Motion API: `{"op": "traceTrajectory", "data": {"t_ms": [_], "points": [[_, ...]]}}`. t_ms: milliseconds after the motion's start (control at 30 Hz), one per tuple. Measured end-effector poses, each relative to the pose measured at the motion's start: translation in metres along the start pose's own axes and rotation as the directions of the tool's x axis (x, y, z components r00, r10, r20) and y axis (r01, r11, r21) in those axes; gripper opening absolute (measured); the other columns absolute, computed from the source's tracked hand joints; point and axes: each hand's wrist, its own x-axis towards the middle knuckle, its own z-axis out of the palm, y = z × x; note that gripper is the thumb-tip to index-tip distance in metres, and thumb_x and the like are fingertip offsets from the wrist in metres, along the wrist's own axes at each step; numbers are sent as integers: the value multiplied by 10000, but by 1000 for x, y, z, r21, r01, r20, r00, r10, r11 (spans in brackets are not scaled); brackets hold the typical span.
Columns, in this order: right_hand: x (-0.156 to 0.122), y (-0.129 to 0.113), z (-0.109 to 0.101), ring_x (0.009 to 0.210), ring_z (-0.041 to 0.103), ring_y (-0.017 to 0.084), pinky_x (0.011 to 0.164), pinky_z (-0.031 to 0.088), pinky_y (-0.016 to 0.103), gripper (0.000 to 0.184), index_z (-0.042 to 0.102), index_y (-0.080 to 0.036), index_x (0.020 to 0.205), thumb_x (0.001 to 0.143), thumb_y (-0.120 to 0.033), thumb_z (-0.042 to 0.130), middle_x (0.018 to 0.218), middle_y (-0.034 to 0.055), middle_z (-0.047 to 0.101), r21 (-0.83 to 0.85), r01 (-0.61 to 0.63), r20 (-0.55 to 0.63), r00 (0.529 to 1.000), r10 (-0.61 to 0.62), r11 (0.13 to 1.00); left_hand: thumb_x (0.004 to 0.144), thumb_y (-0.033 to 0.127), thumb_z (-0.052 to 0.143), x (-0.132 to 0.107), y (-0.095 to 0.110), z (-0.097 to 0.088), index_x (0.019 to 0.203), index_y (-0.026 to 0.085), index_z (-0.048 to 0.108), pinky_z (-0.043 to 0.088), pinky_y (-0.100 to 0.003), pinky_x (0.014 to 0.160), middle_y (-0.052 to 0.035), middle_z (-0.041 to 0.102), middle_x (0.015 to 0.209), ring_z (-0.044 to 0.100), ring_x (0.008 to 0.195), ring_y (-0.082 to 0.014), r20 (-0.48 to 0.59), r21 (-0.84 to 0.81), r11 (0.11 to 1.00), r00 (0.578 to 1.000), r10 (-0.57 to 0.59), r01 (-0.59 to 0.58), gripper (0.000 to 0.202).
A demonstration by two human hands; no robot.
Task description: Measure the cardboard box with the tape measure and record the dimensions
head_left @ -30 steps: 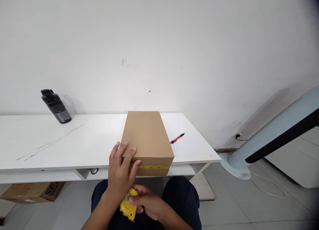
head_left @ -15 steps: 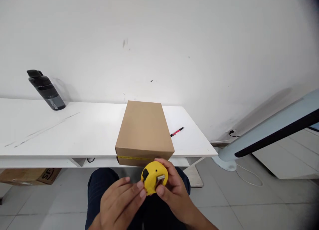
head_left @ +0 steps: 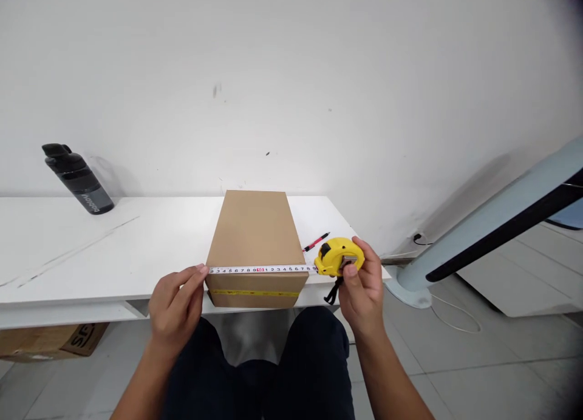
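Observation:
A brown cardboard box point(head_left: 255, 226) with yellow tape on its front face stands at the front of the white table point(head_left: 150, 244). Across the box's near top edge runs the white blade point(head_left: 277, 269) of a tape measure. My left hand point(head_left: 177, 308) pinches the blade's end at the box's left corner. To the right of the box, my right hand point(head_left: 367, 289) is closed around the yellow tape measure case point(head_left: 334, 256). A black strap point(head_left: 334, 291) dangles under the case. Behind the case, a red and black pen point(head_left: 316, 242) lies on the table.
A dark bottle point(head_left: 82, 180) stands at the table's left, near the white wall. On the floor under the table sits another cardboard box point(head_left: 50, 341). A tall pale blue column point(head_left: 478, 226) leans into view at right, with a cable point(head_left: 455, 323) near its base.
The tape measure went from in front of the box to its right side, and its blade is now pulled out. My hands have moved apart and forward. The view has shifted slightly.

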Motion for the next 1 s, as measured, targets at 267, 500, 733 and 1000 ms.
{"op": "traceTrajectory", "data": {"t_ms": [267, 500, 733, 1000], "points": [[-18, 16, -8, 1077, 620, 232, 926, 523, 388, 495, 519, -273, 1375, 932, -456, 644, 1252, 105, 611, -64, 6, 24, 1000, -4, 998, 880, 95, 646, 4, 2, -7, 1262, 270, 632, 577, -374, 938, -64, 712, 1169, 698, 1046, -201, 97, -98, 993, 994, -55, 64, 421], [-23, 15, -12, 1030, 634, 238, 896, 534, 389, 473, 556, -284, 1346, 924, -477, 648, 1217, 95, 623, -134, 35, 14, 999, -34, 990, 874, 109, 685, 7, 6, -5, 1186, 247, 651, 585, -352, 909, -51, 727, 1113, 699, 1025, -187, 66, -95, 992, 995, -77, 83, 343], [-22, 13, -11, 1011, 636, 217, 886, 541, 369, 438, 561, -291, 1335, 932, -439, 650, 1193, 81, 619, -146, 106, 22, 994, -104, 984, 896, 119, 672, 16, 11, -1, 1104, 237, 675, 595, -362, 893, -35, 721, 1081, 693, 1014, -174, 72, -143, 970, 979, -190, 199, 239], [-17, 16, -10, 1039, 637, 209, 893, 548, 358, 426, 543, -299, 1340, 945, -425, 642, 1224, 81, 604, -107, 90, 33, 996, -87, 990, 872, 77, 688, 16, 11, -5, 1079, 240, 697, 597, -353, 898, -29, 723, 1070, 696, 1000, -167, 93, -191, 954, 972, -215, 229, 264]]}}
